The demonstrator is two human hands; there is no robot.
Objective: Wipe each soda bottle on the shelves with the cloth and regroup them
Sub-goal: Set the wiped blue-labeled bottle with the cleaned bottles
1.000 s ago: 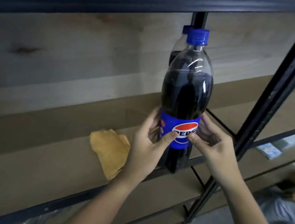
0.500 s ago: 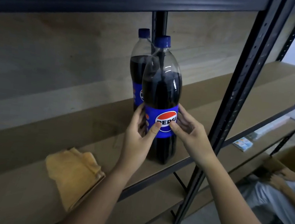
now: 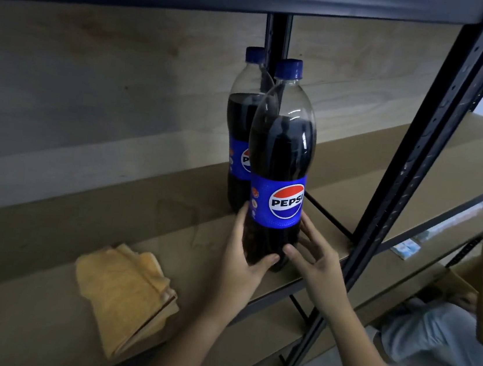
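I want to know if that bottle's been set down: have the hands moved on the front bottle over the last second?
Yes. Both hands slid down from the label: the left hand and right hand now flank the front bottle near its base, below the blue label.

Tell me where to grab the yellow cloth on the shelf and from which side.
Pinch the cloth at its upper right layered edge, coming from above and the front with the left hand. It lies flat and folded on the shelf board, so only the stacked edges offer something to pinch. That corner is probably the nearest one to the hand, which now holds the front bottle low.
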